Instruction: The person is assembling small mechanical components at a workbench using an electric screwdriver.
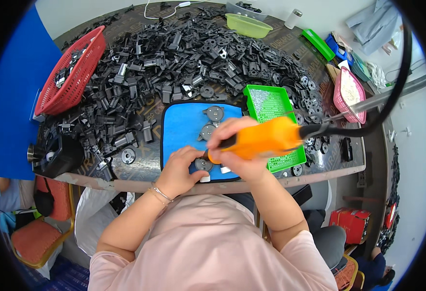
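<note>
My right hand (239,157) is wrapped round an orange electric screwdriver (266,138), slightly blurred, with a black cable running off to the right. Its tip points left, close to a round dark-grey plastic part (203,164) near the front edge of a blue mat (176,128). Thumb and fingers of my left hand (176,172) grip that part from the left, and a small white piece (205,179) shows at its near side. Two similar assemblies lie farther up the mat, an upper one (215,113) and a lower one (206,132) partly behind my right fingers.
A large heap of black plastic parts (174,58) spreads over the table. Right of the mat stands a green tray (289,104) holding small shiny pieces. Around it are a red basket (72,63), a yellow-green bowl (249,26), a pink basket (344,92) and a black device (60,155).
</note>
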A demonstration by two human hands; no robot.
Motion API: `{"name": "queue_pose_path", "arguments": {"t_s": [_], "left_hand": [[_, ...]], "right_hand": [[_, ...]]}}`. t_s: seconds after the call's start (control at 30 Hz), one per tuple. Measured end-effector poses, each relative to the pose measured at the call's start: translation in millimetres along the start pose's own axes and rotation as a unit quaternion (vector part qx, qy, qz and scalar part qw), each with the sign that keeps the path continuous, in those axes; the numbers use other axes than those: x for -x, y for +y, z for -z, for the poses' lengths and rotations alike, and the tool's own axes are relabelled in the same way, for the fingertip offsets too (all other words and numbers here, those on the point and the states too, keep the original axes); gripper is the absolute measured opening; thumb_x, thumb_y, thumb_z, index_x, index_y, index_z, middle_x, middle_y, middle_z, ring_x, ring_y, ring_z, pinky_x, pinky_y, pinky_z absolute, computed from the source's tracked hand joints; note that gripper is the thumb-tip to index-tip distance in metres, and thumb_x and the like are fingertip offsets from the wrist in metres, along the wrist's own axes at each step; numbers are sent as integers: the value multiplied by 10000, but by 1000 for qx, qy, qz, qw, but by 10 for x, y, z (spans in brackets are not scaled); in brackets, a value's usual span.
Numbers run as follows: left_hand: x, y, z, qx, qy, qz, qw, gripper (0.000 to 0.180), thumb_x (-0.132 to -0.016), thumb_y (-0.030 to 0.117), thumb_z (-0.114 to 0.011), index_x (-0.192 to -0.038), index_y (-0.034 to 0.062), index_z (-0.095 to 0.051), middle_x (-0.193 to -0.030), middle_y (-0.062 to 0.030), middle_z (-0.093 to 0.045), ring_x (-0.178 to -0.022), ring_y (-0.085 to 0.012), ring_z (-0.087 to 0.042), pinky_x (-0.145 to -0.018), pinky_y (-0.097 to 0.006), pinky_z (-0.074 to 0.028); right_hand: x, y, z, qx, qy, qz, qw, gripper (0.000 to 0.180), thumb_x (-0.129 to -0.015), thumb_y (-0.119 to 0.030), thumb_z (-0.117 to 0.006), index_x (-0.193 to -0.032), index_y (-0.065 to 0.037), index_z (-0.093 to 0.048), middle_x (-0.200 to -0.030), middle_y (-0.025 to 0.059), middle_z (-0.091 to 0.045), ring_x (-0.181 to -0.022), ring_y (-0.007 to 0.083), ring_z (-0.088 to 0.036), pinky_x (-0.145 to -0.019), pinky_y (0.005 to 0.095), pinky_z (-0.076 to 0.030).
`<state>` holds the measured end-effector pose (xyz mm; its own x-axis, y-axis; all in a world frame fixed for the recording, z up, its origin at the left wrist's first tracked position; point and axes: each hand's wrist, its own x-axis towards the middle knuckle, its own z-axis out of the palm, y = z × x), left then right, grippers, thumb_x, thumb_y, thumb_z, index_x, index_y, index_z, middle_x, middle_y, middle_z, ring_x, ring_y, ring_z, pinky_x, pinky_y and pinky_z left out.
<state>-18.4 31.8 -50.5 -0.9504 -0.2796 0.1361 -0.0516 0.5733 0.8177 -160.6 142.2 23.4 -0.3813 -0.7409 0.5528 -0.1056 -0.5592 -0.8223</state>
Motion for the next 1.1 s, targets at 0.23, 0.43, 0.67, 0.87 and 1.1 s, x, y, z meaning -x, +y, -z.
{"name": "queue_pose_path", "arguments": {"t_s": [0.23,0.43,0.67,0.87,1.1], "left_hand": [[12,-3,20,-3,7,5,1000,513,-622,116,-828,-1086,17,-632,-1012,-143,-626,-941,-316,-599,-837,-368,-472],[-2,7,9,3,8,6,1000,504,-642,153,-823,-1088,18,-631,-1021,-134,-626,-954,-319,-586,-842,-376,-446],[-3,48,-3,-8,18,-3,1000,495,-625,90,-825,-1069,-3,-627,-1007,-155,-622,-941,-314,-601,-832,-353,-476],[8,24,-9,10,8,14,1000,487,-659,156,-817,-1087,16,-631,-1025,-138,-624,-970,-321,-582,-860,-379,-441],[9,25,-4,6,7,12,1000,485,-662,151,-814,-1090,19,-630,-1029,-135,-623,-972,-315,-583,-861,-376,-438]], "right_hand": [[145,-609,727,-52,170,139,974,276,-834,-97,-609,-1087,-53,-509,-900,127,-584,-631,182,-548,-586,308,-456],[550,-444,1284,143,384,89,908,289,-787,22,-577,-1064,-33,-515,-845,132,-588,-631,188,-543,-604,315,-463],[507,-359,1294,115,386,110,909,278,-792,10,-582,-1060,-29,-519,-844,136,-592,-619,191,-549,-589,317,-465],[491,-317,1301,108,369,116,916,312,-777,47,-626,-1060,-16,-511,-861,146,-603,-620,169,-568,-601,290,-497],[486,-319,1299,136,375,106,911,257,-806,1,-587,-1050,-31,-513,-832,132,-584,-610,174,-540,-583,291,-468]]}}
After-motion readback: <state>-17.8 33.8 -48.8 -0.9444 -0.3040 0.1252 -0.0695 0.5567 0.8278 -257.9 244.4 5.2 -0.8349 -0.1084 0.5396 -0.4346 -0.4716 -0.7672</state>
